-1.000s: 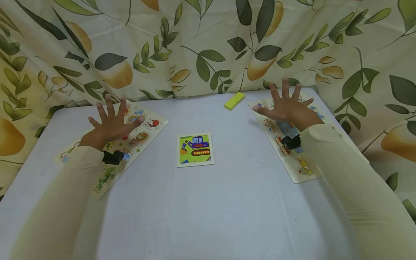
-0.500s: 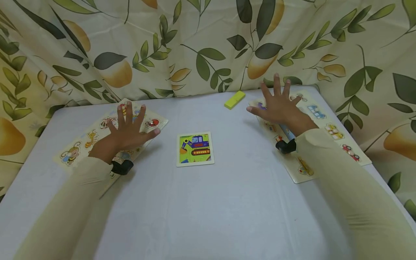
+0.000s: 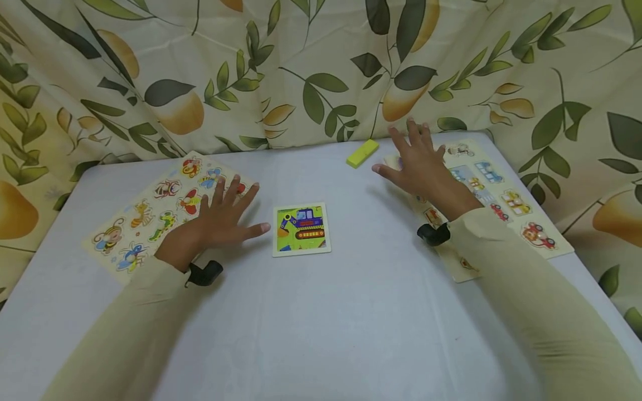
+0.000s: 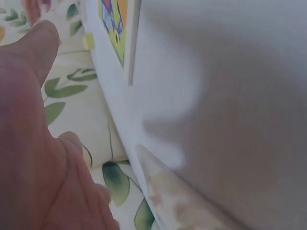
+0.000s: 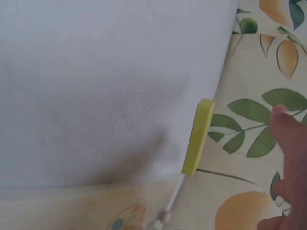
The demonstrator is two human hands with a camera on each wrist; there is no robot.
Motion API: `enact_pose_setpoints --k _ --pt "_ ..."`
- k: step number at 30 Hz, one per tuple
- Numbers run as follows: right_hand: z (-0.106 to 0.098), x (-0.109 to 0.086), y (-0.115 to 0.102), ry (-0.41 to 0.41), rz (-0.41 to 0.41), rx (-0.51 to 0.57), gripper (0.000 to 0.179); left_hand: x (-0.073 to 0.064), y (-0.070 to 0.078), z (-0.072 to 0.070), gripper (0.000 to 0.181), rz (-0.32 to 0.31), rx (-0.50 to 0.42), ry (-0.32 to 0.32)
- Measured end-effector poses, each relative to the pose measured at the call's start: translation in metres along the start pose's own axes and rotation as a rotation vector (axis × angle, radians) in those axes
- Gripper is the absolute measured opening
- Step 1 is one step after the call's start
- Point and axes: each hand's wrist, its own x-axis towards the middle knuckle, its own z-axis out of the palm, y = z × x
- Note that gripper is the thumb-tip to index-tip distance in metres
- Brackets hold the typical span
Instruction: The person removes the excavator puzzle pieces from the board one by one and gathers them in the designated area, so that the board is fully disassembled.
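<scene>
In the head view my left hand (image 3: 213, 225) is spread with straight fingers over the corner of a board with colourful insect pictures (image 3: 150, 203). Its thumb tip points at a small square picture puzzle of an excavator (image 3: 301, 229), flat on the table. The left wrist view shows this hand (image 4: 43, 139) apart from the tabletop, its shadow below. My right hand (image 3: 426, 170), fingers also spread, is over a board with vehicle pictures (image 3: 496, 189) and hides part of it. Neither hand holds anything. A yellow block (image 3: 363, 153) lies left of the right fingertips.
A white cloth covers the table (image 3: 326, 317). Behind its far edge hangs a curtain (image 3: 321, 72) with leaves and fruit printed on it. Each wrist bears a black strap (image 3: 204, 273).
My left hand has moved right and nearer, uncovering more of the insect board. My right hand has shifted left, showing more of the vehicle board. Puzzle, boards and block have stayed put.
</scene>
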Motion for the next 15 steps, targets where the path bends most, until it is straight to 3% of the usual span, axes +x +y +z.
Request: enact_pose_setpoints --k 15 --pt "0.015 0.004 -0.026 -0.189 -0.046 0.103 0.062 -0.012 0.018 0.018 0.100 0.119 -0.007 -0.061"
